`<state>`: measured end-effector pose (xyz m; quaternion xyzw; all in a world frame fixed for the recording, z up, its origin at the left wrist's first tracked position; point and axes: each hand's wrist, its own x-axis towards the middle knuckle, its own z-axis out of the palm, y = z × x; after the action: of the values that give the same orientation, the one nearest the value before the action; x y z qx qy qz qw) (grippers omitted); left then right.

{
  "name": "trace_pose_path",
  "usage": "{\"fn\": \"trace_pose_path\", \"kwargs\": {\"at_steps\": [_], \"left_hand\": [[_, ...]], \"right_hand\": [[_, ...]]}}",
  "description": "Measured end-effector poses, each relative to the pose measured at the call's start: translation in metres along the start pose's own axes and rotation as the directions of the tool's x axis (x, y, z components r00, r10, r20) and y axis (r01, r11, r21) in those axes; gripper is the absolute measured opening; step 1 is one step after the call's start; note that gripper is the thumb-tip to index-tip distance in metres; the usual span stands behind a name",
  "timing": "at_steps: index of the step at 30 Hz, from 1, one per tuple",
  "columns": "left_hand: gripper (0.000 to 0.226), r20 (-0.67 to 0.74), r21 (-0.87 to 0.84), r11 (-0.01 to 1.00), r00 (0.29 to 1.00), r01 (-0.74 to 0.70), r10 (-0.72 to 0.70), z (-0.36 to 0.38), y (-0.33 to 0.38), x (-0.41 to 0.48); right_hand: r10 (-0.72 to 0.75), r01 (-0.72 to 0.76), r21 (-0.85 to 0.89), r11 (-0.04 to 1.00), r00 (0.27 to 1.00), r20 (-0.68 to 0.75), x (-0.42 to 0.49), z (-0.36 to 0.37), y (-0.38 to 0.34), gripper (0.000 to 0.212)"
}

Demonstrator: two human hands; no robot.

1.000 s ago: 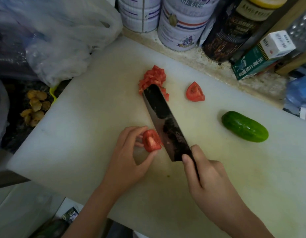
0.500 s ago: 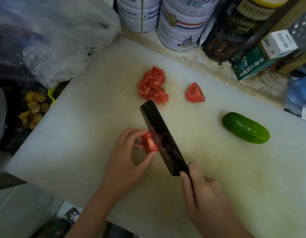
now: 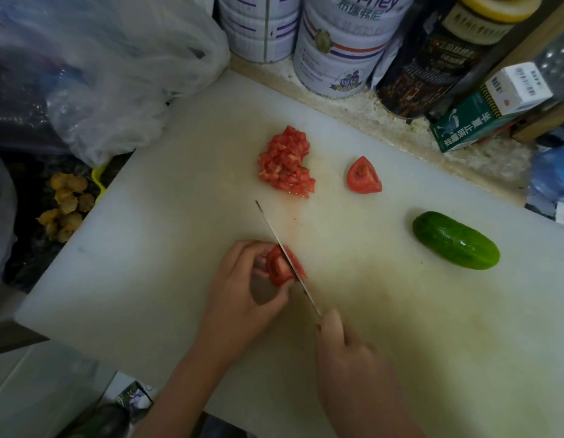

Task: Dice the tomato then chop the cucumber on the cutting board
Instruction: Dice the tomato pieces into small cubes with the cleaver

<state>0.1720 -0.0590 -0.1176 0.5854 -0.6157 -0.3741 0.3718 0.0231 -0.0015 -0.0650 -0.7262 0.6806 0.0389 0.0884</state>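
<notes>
A white cutting board (image 3: 179, 248) is laid across a speckled counter (image 3: 353, 109) and fills most of the view. Along the far edge, two white tins (image 3: 340, 49), a dark jar (image 3: 432, 58) and a green and white box (image 3: 476, 118) are lined up. A crumpled clear plastic bag (image 3: 116, 67) is heaped at the far left corner, and some yellow-brown lumps (image 3: 65, 207) are seen below it, off the board's left side.

On the board, a pile of diced tomato (image 3: 285, 162) is gathered near the far middle, with an uncut tomato wedge (image 3: 363, 177) just beside it to the right. The cucumber (image 3: 456, 240) is left whole, well apart on the right side of the board.

Near the board's middle, a tomato piece (image 3: 279, 268) is pinched between the curled fingers and thumb of the left hand (image 3: 242, 295). The knife (image 3: 271, 229) is gripped by the right hand (image 3: 347, 352), whose fingers are closed round the handle, which is hidden by them. The blade is held upright, seen edge-on, and is pressed down into the held tomato piece, so that a thin red part is seen on the blade's right side. The two hands are kept close, separated by the blade.
</notes>
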Motion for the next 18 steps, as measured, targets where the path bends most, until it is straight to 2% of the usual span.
{"fn": "trace_pose_path", "kwargs": {"at_steps": [2, 5, 7, 8, 10, 12, 15, 18], "left_hand": [[0.041, -0.009, -0.02, 1.0, 1.0, 0.003, -0.003, 0.001, 0.0, 0.0], [0.041, -0.027, -0.022, 1.0, 1.0, 0.004, -0.004, 0.003, -0.001, 0.0], [0.041, -0.024, -0.026, 1.0, 1.0, 0.001, -0.002, 0.003, -0.001, 0.0], [0.039, -0.023, -0.035, 0.999, 1.0, -0.004, 0.003, 0.002, -0.001, 0.0], [0.035, -0.013, -0.048, 0.999, 1.0, -0.005, 0.004, 0.002, 0.0, 0.0], [0.033, -0.005, -0.047, 0.999, 1.0, -0.005, 0.004, 0.002, 0.0, 0.0], [0.034, -0.009, -0.04, 0.999, 1.0, -0.014, 0.014, 0.001, 0.001, -0.001], [0.046, -0.025, -0.012, 1.0, 1.0, -0.017, 0.016, 0.002, -0.001, -0.003]], "right_hand": [[0.051, -0.052, 0.029, 0.998, 0.997, 0.059, -0.011, 0.001, 0.005, 0.047], [0.026, -0.026, 0.045, 0.999, 1.0, 0.008, -0.008, 0.003, 0.011, 0.03], [-0.02, 0.018, 0.108, 0.994, 1.0, 0.016, 0.01, 0.0, 0.006, 0.036], [-0.043, 0.04, 0.129, 0.991, 0.999, 0.013, 0.024, -0.004, 0.002, 0.034], [-0.078, 0.066, 0.203, 0.977, 0.995, 0.056, 0.052, -0.011, -0.009, 0.015], [-0.1, 0.092, 0.311, 0.946, 0.995, 0.009, 0.065, -0.009, -0.013, 0.018], [-0.039, 0.036, 0.265, 0.963, 0.999, 0.008, 0.047, -0.008, -0.007, 0.017], [-0.015, 0.0, 0.257, 0.966, 0.998, 0.058, 0.014, -0.003, 0.005, 0.018]]}}
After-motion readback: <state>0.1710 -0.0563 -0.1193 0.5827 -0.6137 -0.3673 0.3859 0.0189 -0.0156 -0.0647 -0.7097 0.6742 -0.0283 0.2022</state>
